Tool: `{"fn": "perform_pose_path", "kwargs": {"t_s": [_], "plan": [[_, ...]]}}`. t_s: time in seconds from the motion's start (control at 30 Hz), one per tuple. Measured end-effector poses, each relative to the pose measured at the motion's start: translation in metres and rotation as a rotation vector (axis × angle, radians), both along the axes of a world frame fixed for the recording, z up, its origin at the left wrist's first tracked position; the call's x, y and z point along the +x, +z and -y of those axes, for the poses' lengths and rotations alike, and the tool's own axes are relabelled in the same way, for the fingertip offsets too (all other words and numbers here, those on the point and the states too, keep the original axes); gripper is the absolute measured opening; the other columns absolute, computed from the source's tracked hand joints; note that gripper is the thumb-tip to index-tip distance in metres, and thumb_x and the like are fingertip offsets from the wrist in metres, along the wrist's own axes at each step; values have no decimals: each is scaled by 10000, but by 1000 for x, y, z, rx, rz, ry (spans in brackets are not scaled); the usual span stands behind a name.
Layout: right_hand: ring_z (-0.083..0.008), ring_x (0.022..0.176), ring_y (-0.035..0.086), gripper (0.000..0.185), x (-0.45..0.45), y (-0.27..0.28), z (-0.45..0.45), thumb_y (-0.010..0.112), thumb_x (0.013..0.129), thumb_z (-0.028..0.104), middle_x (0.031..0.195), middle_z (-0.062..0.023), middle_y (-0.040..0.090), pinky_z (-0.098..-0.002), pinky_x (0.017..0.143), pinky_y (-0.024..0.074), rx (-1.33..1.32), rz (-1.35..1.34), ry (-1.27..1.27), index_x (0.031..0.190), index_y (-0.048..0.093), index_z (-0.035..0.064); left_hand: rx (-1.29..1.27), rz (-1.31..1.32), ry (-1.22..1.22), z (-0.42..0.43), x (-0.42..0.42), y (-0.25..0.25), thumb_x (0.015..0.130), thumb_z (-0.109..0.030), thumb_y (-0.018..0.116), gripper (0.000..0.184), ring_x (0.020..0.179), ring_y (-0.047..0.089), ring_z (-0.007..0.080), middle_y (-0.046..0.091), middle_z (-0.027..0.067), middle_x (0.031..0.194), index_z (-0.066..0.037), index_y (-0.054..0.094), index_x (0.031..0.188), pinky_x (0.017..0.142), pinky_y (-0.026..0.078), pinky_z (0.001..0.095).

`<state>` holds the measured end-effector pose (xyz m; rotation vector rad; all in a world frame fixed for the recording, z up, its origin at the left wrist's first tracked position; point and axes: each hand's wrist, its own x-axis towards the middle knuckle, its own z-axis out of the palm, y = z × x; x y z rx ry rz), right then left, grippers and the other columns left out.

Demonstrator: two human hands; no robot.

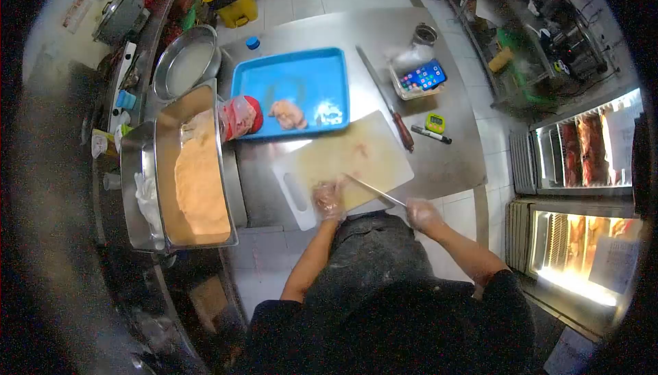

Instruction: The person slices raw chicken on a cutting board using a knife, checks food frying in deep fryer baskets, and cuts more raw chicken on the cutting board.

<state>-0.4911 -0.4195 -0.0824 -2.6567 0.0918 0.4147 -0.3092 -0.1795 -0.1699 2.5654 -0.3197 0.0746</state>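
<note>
My right hand (425, 215), in a clear plastic glove, is closed around the handle of a knife (373, 189). The blade points left across the cutting board (308, 156), its tip near the fingers of my left hand (327, 199). That hand, gloved too, presses on the board's near side with bent fingers; whatever is under them is too small and blurred to name. Pinkish scraps (360, 149) lie on the stained board. Just beyond, a blue tray (291, 73) holds a pale piece of raw meat (288, 115).
On the left, a metal pan (229, 228) holds orange powder (200, 190). A red-rimmed container (240, 117) sits between pan and tray. A long sharpening steel (386, 92), a marker (432, 134), a green timer (435, 123) and a phone (423, 75) are on the right.
</note>
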Motion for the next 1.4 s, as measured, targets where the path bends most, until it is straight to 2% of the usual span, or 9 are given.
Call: {"fn": "perform_pose_path", "kwargs": {"t_s": [0.13, 0.23, 0.47, 0.5, 0.57, 0.6, 0.93, 1.03, 1.4], "plan": [[-307, 583, 568, 258, 47, -18, -34, 385, 924, 202, 609, -149, 555, -397, 563, 468, 420, 327, -178, 839, 549, 22, -129, 57, -25, -4, -2, 33, 804, -333, 619, 267, 798, 565, 333, 614, 168, 882, -76, 672, 855, 702, 435, 426], [-324, 654, 596, 272, 117, 13, -81, 355, 941, 224, 699, -179, 598, -412, 641, 487, 120, -30, -158, 937, 528, 13, -132, -15, -197, -11, -10, 65, 814, -325, 602, 279, 828, 561, 329, 611, 167, 954, -87, 662, 947, 704, 429, 427], [-333, 723, 599, 291, 74, -21, -67, 355, 932, 214, 770, -210, 594, -438, 661, 482, 10, 177, -69, 1046, 533, 15, 208, 81, -80, -17, -14, -54, 846, -316, 576, 236, 833, 567, 307, 607, 121, 940, -119, 632, 962, 733, 424, 448], [-351, 699, 599, 238, 36, -55, -49, 411, 885, 194, 764, -196, 603, -461, 648, 482, 501, 134, -248, 966, 552, 19, 271, 51, -86, -14, -11, -42, 847, -314, 575, 232, 813, 569, 306, 611, 122, 919, -115, 634, 951, 726, 424, 444], [-363, 666, 597, 160, 6, -56, -38, 470, 832, 161, 734, -174, 607, -475, 626, 482, 485, 42, -298, 853, 564, 33, 287, -88, -54, -9, -7, -10, 848, -308, 573, 227, 780, 570, 307, 616, 120, 888, -110, 637, 937, 723, 424, 440], [-356, 658, 596, 137, 0, -14, -35, 473, 825, 148, 711, -166, 601, -466, 616, 483, -23, 9, -158, 819, 558, 41, 234, -193, -11, -5, -5, 9, 848, -304, 573, 224, 767, 570, 308, 617, 118, 879, -107, 638, 935, 727, 424, 440], [-337, 721, 617, 150, 108, 0, -95, 434, 836, 133, 793, -201, 605, -449, 645, 497, 72, 250, 26, 851, 540, 27, -193, 63, -63, -21, -16, 28, 799, -204, 609, 161, 725, 578, 314, 614, 147, 736, -64, 669, 745, 680, 461, 409], [-333, 709, 613, 144, 141, -5, -117, 424, 837, 130, 752, -188, 590, -445, 637, 494, 130, -89, -291, 837, 527, 30, -124, -105, 74, -12, -13, 43, 792, -207, 616, 160, 733, 580, 308, 623, 144, 775, -58, 671, 777, 676, 457, 416], [-348, 711, 584, 199, 3, 23, -42, 437, 870, 206, 742, -183, 581, -460, 678, 465, 25, -187, -195, 840, 561, 54, -134, 0, 73, -6, -6, 34, 741, -239, 650, 249, 539, 552, 287, 596, 146, 626, -1, 631, 673, 565, 434, 416]]}}
